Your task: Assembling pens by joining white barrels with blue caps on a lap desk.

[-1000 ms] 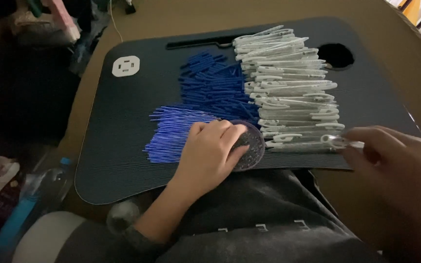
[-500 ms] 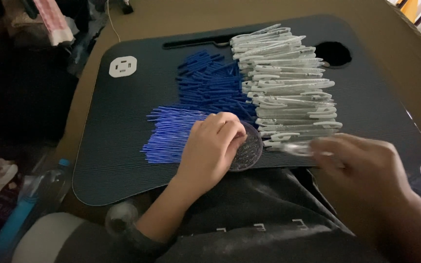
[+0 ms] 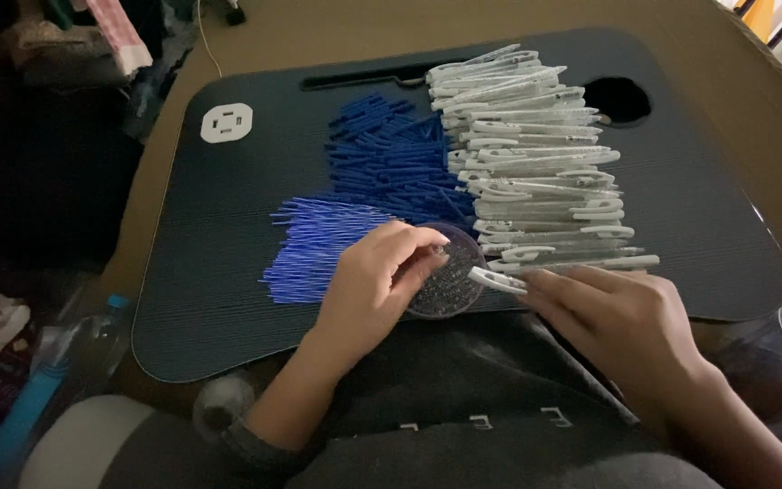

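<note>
Head view: the lap tray (image 3: 228, 308) has bare room left of the left hand (image 3: 377, 285) — its fingers (image 3: 418, 263) pinch together over the small round dish (image 3: 450, 281). The right hand (image 3: 622, 317), palm down, clamps a white pen shell (image 3: 498, 279) just beside the dish, the shell pile (image 3: 536, 167) beyond its fingertips.
</note>
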